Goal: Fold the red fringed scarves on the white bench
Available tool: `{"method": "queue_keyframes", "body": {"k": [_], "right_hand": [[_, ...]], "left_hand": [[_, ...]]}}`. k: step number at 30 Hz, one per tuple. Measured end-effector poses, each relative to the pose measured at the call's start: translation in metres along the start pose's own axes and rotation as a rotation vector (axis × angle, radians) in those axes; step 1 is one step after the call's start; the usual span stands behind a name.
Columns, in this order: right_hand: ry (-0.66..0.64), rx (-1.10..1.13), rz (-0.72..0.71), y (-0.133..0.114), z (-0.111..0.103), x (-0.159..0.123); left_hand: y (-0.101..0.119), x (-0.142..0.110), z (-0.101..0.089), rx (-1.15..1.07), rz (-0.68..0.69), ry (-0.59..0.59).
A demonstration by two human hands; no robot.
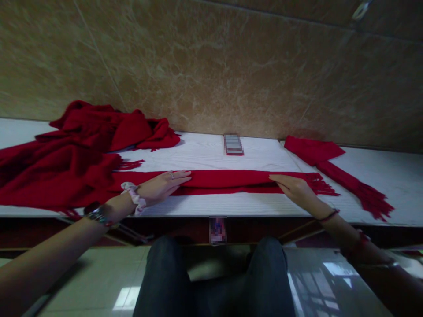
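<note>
A long red scarf (228, 179) lies lengthwise along the white table, folded into a narrow strip, its fringe at the right end. My left hand (161, 186) rests flat on its left part, fingers stretched out. Near the fringed end, my right hand (292, 188) lies on the scarf with its fingers extended. Neither hand grips the cloth visibly. To the left, the strip runs up to a heap of red scarves (66, 165), where its other end cannot be made out.
Another red scarf (310, 152), folded over at an angle, lies at the right with its fringe toward the front edge. A small blurred rectangular object (233, 144) sits at the back of the table (198, 154). A marbled wall (211, 66) stands behind.
</note>
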State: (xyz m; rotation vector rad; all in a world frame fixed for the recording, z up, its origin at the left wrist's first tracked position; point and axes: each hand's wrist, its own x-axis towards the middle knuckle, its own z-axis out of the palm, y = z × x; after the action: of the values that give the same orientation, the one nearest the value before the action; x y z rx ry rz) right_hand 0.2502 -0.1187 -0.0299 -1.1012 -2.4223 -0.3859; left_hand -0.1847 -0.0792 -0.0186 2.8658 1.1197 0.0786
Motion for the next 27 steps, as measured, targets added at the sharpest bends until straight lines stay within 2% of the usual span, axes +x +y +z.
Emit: {"method": "queue_keyframes", "body": {"k": [4, 8, 16, 25, 27], "right_hand": [[-0.086, 0.028, -0.073, 0.002, 0.000, -0.013], [-0.101, 0.014, -0.027, 0.005, 0.002, -0.016], [-0.145, -0.165, -0.134, 0.006, 0.005, -0.021], [-0.003, -0.321, -0.273, 0.001, -0.004, -0.015], [0.035, -0.332, -0.280, 0.001, -0.007, -0.012]], "left_hand": [[0.004, -0.012, 0.004, -0.042, -0.026, -0.112], [-0.001, -0.015, 0.004, -0.073, -0.034, -0.177], [-0.020, -0.018, 0.006, 0.055, -0.038, -0.173], [-0.041, -0.024, -0.011, 0.152, -0.065, -0.153], [-0.046, -0.025, -0.016, 0.165, -0.081, -0.117]]}}
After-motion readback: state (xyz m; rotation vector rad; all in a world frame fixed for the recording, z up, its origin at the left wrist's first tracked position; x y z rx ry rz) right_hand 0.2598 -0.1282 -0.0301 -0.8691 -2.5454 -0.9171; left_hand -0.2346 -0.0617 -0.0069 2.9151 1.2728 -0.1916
